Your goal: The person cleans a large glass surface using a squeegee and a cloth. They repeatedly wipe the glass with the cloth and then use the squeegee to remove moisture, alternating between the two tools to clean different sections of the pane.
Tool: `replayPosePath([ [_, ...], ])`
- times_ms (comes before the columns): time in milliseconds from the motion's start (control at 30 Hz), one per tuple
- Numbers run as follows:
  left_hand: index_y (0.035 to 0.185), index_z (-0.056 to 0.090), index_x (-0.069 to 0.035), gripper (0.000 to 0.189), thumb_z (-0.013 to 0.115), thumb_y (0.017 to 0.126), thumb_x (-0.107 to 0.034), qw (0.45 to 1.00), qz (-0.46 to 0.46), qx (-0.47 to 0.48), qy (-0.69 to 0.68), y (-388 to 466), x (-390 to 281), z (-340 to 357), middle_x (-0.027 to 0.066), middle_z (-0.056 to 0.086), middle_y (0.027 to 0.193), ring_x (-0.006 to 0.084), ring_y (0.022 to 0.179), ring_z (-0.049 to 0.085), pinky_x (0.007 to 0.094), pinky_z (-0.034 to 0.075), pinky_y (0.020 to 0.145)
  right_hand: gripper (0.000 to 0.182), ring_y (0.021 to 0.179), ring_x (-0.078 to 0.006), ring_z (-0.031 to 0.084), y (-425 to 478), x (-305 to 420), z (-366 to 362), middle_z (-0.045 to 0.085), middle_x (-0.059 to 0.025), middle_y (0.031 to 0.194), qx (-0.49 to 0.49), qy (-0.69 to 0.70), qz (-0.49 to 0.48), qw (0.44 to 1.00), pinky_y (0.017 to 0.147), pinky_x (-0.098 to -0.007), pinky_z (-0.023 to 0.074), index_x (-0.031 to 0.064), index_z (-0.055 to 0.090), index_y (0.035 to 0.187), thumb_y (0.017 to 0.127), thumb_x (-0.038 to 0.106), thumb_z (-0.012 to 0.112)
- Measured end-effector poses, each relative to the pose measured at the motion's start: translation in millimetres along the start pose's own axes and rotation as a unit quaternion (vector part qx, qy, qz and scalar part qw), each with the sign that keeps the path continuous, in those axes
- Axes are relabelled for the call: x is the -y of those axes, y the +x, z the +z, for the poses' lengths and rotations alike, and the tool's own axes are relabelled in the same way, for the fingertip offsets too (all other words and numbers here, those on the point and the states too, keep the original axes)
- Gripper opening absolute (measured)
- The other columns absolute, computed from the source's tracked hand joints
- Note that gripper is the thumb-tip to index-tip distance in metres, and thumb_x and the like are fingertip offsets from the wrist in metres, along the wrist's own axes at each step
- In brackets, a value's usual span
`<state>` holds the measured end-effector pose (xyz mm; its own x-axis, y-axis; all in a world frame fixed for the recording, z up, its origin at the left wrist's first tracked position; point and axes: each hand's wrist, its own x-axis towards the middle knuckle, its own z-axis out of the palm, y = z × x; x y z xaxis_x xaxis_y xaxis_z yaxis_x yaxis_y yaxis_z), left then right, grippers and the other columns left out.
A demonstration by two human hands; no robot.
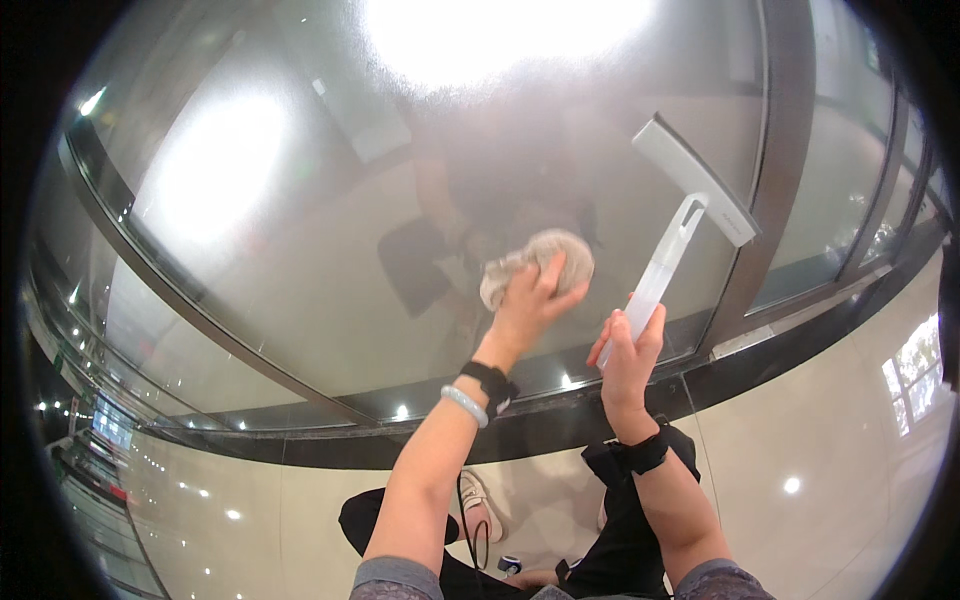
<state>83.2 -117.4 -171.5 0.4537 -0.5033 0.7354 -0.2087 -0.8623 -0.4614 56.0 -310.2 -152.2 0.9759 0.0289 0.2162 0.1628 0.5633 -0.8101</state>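
Note:
A crumpled light-coloured cloth (559, 259) is in my left hand (529, 300), pressed against a large glass pane (360, 300). To the right, my right hand (634, 352) grips the white handle of a window squeegee (667, 255). The squeegee's broad grey head points up and away from me, beside the pane's right frame; whether its blade touches the glass I cannot tell. Dim reflections of the arms and the squeegee show in the glass.
Dark metal frame posts (784, 150) stand right of the pane, and another frame bar (225, 341) runs along its left. A black base strip (517, 442) borders the glossy tiled floor (795, 420). A black cord (472, 532) hangs near my shoe (480, 499).

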Motion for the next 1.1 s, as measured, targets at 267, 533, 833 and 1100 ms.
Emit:
replayPosePath([
  [267,0.117,0.062,-0.031,0.04,0.076,0.08,-0.024,0.992,0.038,0.051,0.107,-54.7,88.4,-99.1,0.0029,0.048,0.137,0.0271,0.105,0.054,0.0422,0.046,0.086,0.016,0.043,-0.0122,0.05,4.0,9.5,-17.0,0.052,-0.0059,0.074,-0.036,-0.017,-0.008,0.999,0.037,-0.0276,0.0421,0.0031,0.038,0.102,0.093,0.002,0.052],
  [533,0.121,0.047,-0.017,0.061,0.074,0.072,0.005,0.866,-0.4,-0.263,0.144,-35.4,124.0,-128.2,0.0244,0.029,0.141,0.0457,0.134,0.035,0.0528,0.041,0.105,0.029,0.043,-0.013,0.048,3.5,21.0,-27.4,0.05,-0.006,0.074,-0.025,0.0,0.005,1.0,0.038,-0.0265,0.0417,-0.0021,0.041,0.121,0.095,0.007,0.05],
  [833,0.103,0.065,-0.031,0.041,0.081,0.07,-0.012,0.996,-0.071,0.042,0.027,-88.9,23.0,-32.8,0.0088,0.045,0.135,0.0404,0.119,0.049,0.0488,0.046,0.097,0.016,0.044,-0.0129,0.051,-6.3,6.2,-4.6,0.051,-0.0052,0.073,0.049,-0.03,0.023,0.998,0.039,-0.0266,0.0421,0.0033,0.039,0.101,0.093,0.007,0.052],
  [1100,0.122,0.048,-0.009,0.049,0.068,0.079,0.004,0.88,-0.414,-0.089,0.215,-116.7,150.5,-165.8,0.022,0.032,0.138,0.0459,0.119,0.045,0.05,0.043,0.102,0.019,0.044,-0.0121,0.051,-8.7,12.8,-10.3,0.052,-0.0056,0.076,0.064,-0.056,0.01,0.996,0.038,-0.0262,0.0423,0.0027,0.04,0.104,0.093,0.006,0.054],
])
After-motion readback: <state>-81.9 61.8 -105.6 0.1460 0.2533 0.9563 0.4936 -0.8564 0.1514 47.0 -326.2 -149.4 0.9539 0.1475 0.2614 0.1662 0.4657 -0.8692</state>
